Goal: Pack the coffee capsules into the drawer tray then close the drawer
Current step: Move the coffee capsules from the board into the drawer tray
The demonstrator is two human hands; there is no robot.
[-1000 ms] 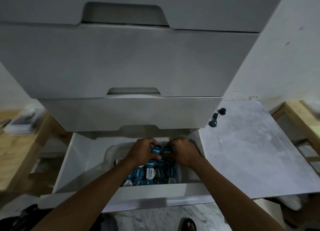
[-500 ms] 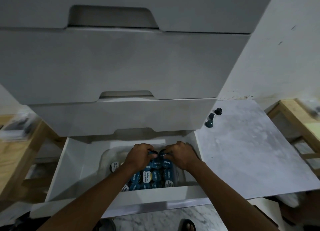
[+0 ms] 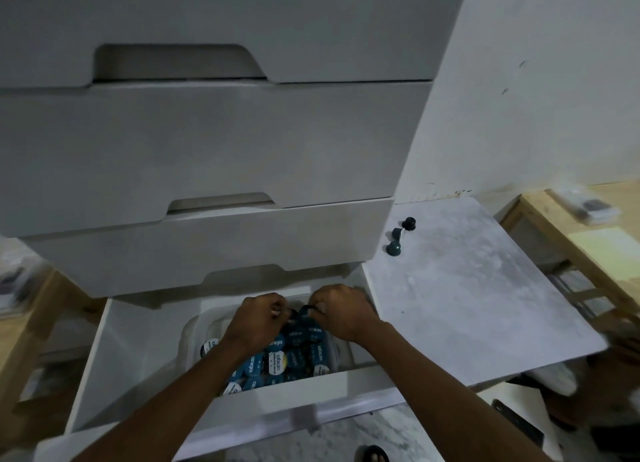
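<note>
Blue capsules (image 3: 298, 356) fill the clear tray (image 3: 194, 326) inside the open drawer (image 3: 287, 397), where the left hand (image 3: 258, 318) and right hand (image 3: 341, 311) each pinch a capsule at the tray's far end, apparently seating them, while beyond the tray three capsules (image 3: 398, 236) wait on the marble slab (image 3: 485, 306)

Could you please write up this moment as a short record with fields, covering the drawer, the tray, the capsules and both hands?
drawer: bottom one, pulled open
tray: clear, inside the drawer, nearly full
capsules: mostly blue tops, a few white, packed in rows
left hand: at the tray's far end, grip closed on a capsule
right hand: beside the left, grip closed on a capsule
loose capsules: three on the grey slab, right of the drawers
</note>
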